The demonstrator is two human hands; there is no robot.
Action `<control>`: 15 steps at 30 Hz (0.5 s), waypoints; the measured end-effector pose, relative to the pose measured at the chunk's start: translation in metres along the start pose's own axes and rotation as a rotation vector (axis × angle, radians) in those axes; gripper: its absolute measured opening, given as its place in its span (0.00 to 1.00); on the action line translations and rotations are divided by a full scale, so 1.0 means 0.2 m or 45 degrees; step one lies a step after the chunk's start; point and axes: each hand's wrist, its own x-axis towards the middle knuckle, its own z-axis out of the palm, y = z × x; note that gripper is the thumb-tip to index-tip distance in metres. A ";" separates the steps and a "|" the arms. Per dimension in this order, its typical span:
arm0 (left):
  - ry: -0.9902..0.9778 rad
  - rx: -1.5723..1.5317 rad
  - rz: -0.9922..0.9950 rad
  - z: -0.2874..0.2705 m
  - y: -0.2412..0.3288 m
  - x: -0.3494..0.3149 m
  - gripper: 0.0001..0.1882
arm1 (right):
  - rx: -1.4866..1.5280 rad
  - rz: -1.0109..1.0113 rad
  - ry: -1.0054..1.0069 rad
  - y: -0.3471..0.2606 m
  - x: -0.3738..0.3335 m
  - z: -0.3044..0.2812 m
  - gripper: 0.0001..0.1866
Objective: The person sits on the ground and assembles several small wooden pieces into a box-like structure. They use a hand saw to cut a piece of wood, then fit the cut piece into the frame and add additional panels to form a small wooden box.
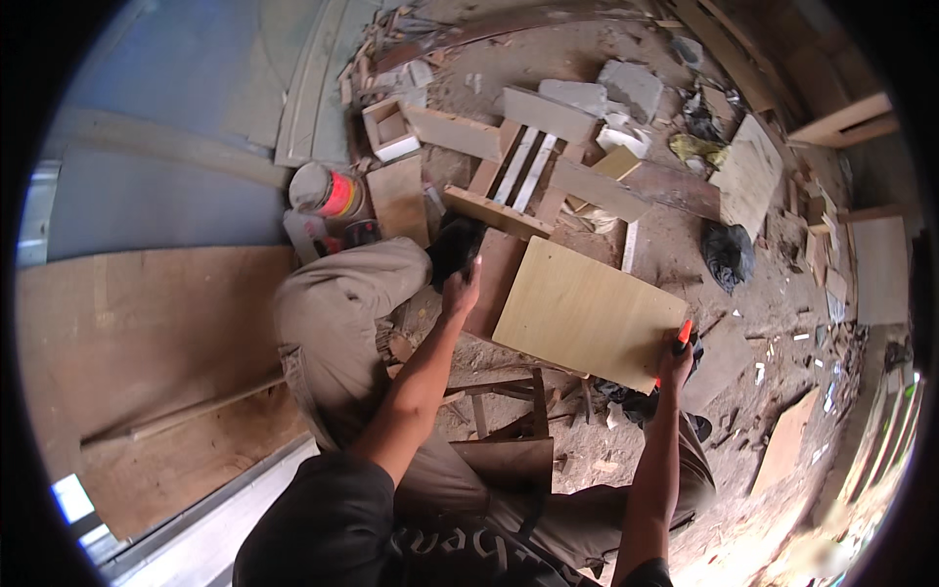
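A light wooden board (590, 311) lies flat in front of my lap, overlapping a reddish-brown board (497, 279). My left hand (461, 292) is closed at the left edge of the brown board, close to my black shoe (456, 247); its fingertips are partly hidden. At the right end of the light board, my right hand (673, 366) grips an orange-and-black-handled tool (683, 338). The working end of that tool is not visible. That hand is right by the board's right edge.
A wooden frame of planks (528, 166) lies ahead on the dirt floor. A paint can (323, 192) and an open wooden box (391, 129) stand at the left. Black plastic (728, 256), concrete chunks (631, 88) and scrap wood lie farther right. A leaning plywood sheet (166, 342) borders my left.
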 end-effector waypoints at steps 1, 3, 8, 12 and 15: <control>0.091 0.024 0.025 0.00 -0.03 0.00 0.36 | -0.057 0.036 0.027 0.00 -0.03 0.01 0.16; 0.259 0.083 0.099 0.03 -0.04 0.00 0.33 | 0.006 -0.083 0.085 0.03 -0.05 0.10 0.18; 0.339 0.195 0.565 0.25 0.28 -0.23 0.35 | -0.081 -0.032 0.194 0.01 -0.09 0.08 0.16; 0.132 0.145 0.485 0.46 0.34 -0.40 0.44 | -0.082 0.029 0.243 0.10 -0.13 -0.01 0.16; 0.118 0.297 0.569 0.53 0.33 -0.42 0.47 | -0.113 0.093 0.223 0.06 -0.21 -0.06 0.14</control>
